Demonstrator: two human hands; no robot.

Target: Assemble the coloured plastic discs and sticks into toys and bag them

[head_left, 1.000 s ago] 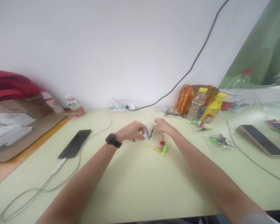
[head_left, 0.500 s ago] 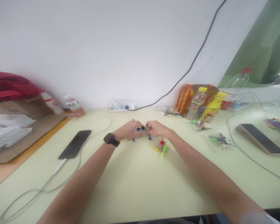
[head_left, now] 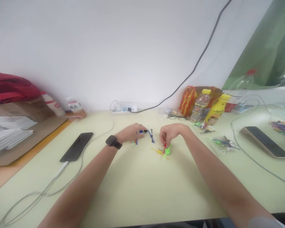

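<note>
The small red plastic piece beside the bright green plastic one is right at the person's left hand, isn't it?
Not the left hand: the head view shows the red piece, beside the green one, at the right hand.

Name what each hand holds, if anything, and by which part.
Left hand: blue disc and black disc, apparently between thumb and fingers. Right hand: at the red piece, far end; grip unclear.

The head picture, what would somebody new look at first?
Probably the two hands at the middle of the table: the left hand by a blue piece, the right hand at a red piece beside a bright green piece. Next, maybe the yellow bottle farther back on the right, and the red cloth at the left edge.
</note>
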